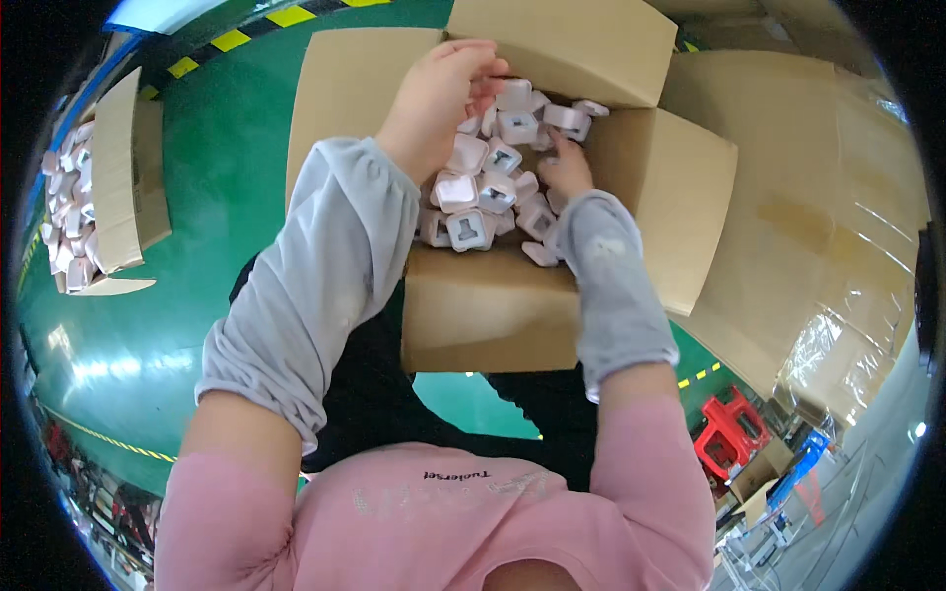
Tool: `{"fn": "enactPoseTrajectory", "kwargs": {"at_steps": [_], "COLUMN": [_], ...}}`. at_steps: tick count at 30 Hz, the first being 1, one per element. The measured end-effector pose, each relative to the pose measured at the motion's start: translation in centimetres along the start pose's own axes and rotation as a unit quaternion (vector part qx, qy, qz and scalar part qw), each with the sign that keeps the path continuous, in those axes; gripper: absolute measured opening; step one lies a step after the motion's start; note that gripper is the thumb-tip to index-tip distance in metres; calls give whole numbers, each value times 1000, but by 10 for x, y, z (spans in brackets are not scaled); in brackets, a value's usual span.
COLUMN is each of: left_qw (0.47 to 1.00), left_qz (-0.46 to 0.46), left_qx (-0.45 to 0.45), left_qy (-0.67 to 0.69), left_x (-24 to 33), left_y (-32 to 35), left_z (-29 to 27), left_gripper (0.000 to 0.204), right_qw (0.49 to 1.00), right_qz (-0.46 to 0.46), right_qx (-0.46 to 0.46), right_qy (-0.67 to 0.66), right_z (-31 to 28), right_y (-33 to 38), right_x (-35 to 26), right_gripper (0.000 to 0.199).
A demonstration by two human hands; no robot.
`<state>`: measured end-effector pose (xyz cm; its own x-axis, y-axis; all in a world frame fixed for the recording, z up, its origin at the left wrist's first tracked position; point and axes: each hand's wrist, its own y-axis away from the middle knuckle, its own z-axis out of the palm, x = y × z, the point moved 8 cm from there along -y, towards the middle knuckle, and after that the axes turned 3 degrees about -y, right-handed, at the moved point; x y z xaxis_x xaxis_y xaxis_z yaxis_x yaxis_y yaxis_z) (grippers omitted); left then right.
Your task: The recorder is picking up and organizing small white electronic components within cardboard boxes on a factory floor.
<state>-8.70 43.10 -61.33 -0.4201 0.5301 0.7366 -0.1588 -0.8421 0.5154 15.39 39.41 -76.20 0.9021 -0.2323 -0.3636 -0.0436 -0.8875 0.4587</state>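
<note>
An open cardboard box [493, 315] stands in front of me, holding a heap of small pale-pink square cases [470, 229]. Several cases lie with their lids up, showing white insides with dark cut-out shapes. My left hand [434, 103] hovers over the far left part of the box, its fingers loosely bent and apart, nothing visible in them. My right hand [567, 169] reaches down among the cases at the right side of the box. Its fingertips are partly hidden and slightly blurred, so I cannot make out whether they grip a case.
To the left, another cardboard box [148, 177] holds more pale cases [71, 207] on the green floor [227, 177]. A large taped cardboard box [798, 197] stands at right, close to the open flap. A red plastic stool [731, 433] is at the lower right.
</note>
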Motion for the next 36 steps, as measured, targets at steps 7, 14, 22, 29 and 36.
{"fn": "enactPoseTrajectory", "kwargs": {"at_steps": [7, 14, 22, 29, 36], "left_qw": [1000, 999, 990, 935, 982], "left_qz": [-21, -38, -100, -236, -154], "left_qx": [7, -5, -27, -252, -101], "left_qy": [-15, -33, -96, 77, -46], "left_x": [-3, -8, -40, -63, -77], "left_y": [29, 25, 12, 41, 36], "left_z": [-5, -11, 6, 59, 36], "left_gripper": [29, 29, 39, 48, 49], "right_qw": [983, 994, 790, 716, 802], "right_qz": [125, -9, -25, -91, 12], "right_qx": [116, 13, -148, -232, -113], "right_qy": [73, -110, -594, -652, -587], "right_z": [38, 4, -70, -92, -67], "right_y": [-31, -14, 84, 120, 124], "right_x": [25, 19, -37, -80, -53], "right_gripper": [49, 35, 19, 31, 32]}}
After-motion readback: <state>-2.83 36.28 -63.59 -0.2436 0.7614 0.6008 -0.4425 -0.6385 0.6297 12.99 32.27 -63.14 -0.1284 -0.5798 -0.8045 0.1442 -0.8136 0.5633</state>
